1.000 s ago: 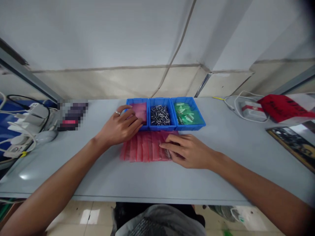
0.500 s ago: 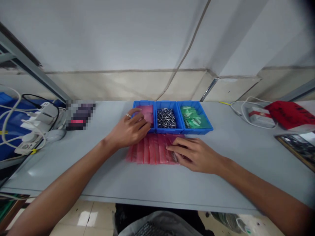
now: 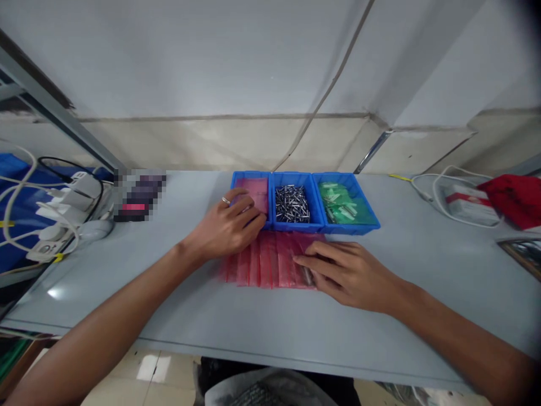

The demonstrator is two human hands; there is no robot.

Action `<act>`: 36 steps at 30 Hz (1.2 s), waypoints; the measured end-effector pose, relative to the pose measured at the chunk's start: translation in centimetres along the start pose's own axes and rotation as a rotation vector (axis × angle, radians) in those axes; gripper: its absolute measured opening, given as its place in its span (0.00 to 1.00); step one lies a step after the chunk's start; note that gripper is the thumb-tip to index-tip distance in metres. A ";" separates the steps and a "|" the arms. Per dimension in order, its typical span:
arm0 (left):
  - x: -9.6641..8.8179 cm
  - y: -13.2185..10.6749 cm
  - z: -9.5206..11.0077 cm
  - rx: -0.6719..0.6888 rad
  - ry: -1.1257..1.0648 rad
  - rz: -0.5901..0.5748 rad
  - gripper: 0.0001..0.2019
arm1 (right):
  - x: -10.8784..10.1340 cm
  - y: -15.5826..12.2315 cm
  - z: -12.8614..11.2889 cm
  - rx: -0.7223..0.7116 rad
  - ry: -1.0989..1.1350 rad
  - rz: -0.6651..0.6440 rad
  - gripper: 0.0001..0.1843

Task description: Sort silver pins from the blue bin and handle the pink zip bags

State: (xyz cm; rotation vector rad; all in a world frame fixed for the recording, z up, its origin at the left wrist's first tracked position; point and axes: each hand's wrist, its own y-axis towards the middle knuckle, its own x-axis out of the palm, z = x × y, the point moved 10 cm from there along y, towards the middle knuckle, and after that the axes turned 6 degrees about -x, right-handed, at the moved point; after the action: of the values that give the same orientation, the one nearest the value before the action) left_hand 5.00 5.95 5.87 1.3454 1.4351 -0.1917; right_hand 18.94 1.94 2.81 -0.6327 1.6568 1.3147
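Observation:
My left hand (image 3: 232, 225) reaches over the front left of a blue bin (image 3: 270, 186) with pink plastic bags (image 3: 256, 192) inside. Its fingers are bent and somewhat apart; the thumb and the fingertips' undersides are hidden, and no held thing shows. On the table, a row of overlapping pink zip bags (image 3: 264, 262) lies in front of the bins. My right hand (image 3: 353, 273) is closed at the right end of this row, thumb and fingers on the last bag. Small metal pieces (image 3: 307, 275) show there beside the fingers.
A middle blue bin holds many metal pins (image 3: 291, 204); the right one holds green bags (image 3: 342, 202). White chargers and cables (image 3: 71, 203) crowd the left side. At the right lie a white cable, a white box (image 3: 471, 203) and red cloth (image 3: 513, 200). A wall stands behind.
The view has shifted slightly, so the bins and bags appear a little farther right. Both hands keep nearly the same places, the left fingers at the left bin and the right hand on the bag row.

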 end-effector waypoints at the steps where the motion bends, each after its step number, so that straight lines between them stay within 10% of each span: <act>1: -0.2 0.1 0.1 -0.011 -0.014 0.010 0.07 | -0.3 0.0 0.1 0.010 0.001 0.018 0.16; 13: -1.2 0.9 0.5 -0.226 -0.719 0.011 0.17 | -6.6 -0.6 0.8 0.123 0.053 0.445 0.30; 21: 1.5 0.0 0.6 -0.567 -1.467 -0.159 0.42 | -8.5 -1.1 0.1 0.172 -0.071 0.560 0.35; 26: 2.8 -0.7 0.4 -0.655 -1.578 -0.229 0.24 | -9.5 -1.7 0.8 0.269 -0.152 0.720 0.36; 36: 2.1 -1.8 -3.7 -0.905 -1.558 0.130 0.10 | -5.8 -2.6 3.8 0.420 0.313 0.722 0.36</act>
State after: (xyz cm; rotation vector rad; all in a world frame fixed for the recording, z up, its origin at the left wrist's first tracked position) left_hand 1.99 9.30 4.75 0.2311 0.0053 -0.3335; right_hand 25.02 3.92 6.57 0.0392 2.4708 1.3123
